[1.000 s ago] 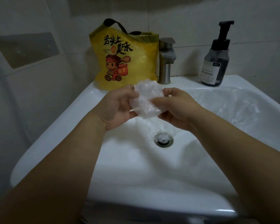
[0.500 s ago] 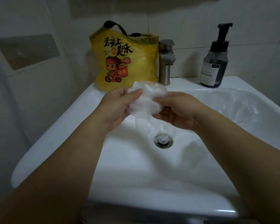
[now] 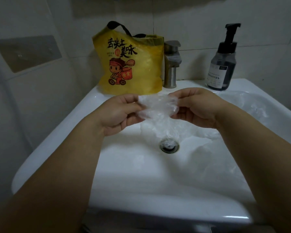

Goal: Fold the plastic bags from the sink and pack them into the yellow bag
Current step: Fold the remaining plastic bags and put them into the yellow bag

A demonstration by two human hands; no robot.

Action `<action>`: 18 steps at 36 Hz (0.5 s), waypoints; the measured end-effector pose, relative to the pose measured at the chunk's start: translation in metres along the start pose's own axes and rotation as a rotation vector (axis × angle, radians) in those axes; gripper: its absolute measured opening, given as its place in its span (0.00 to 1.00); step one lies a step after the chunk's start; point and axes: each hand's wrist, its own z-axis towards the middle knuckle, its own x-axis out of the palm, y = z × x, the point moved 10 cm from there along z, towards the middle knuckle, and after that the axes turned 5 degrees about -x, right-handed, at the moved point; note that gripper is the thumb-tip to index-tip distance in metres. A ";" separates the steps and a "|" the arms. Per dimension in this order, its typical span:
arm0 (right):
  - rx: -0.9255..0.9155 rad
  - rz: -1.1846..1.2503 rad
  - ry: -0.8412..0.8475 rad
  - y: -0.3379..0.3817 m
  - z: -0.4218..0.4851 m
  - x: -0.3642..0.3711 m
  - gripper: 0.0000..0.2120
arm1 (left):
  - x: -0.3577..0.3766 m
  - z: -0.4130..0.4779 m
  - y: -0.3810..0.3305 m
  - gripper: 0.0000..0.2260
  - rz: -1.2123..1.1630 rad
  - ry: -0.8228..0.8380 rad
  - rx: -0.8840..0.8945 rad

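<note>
Plastic bag (image 3: 158, 106), clear, thin, crinkled: a bunched wad held above the basin between both hands, its loose tail hanging to the drain (image 3: 169, 146). Left hand (image 3: 119, 113) pinches the wad's left edge, thumb against curled fingers; right hand (image 3: 196, 108) pinches the right edge likewise. Sink (image 3: 124, 165): white, glossy, rounded rectangle; its smooth floor shows between the forearms down to the near rim. More clear plastic (image 3: 242, 105) lies crumpled along the basin's right side; bag count there cannot be told. Yellow bag (image 3: 129, 64), one, printed film with dark handles, stands upright on the back ledge just left of the metal faucet (image 3: 171, 64). One dark pump bottle (image 3: 223, 64) stands at the ledge's right, well apart.
</note>
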 end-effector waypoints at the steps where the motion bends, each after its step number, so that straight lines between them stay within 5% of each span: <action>1: 0.006 -0.016 0.003 -0.001 -0.001 0.000 0.11 | 0.002 -0.001 0.002 0.11 0.029 0.014 -0.019; 14: -0.033 0.079 -0.005 0.009 -0.003 0.006 0.17 | 0.011 -0.006 -0.008 0.15 -0.037 0.057 0.024; 18: -0.061 -0.142 -0.139 0.009 -0.001 -0.006 0.22 | 0.004 -0.005 -0.006 0.23 -0.134 -0.007 0.001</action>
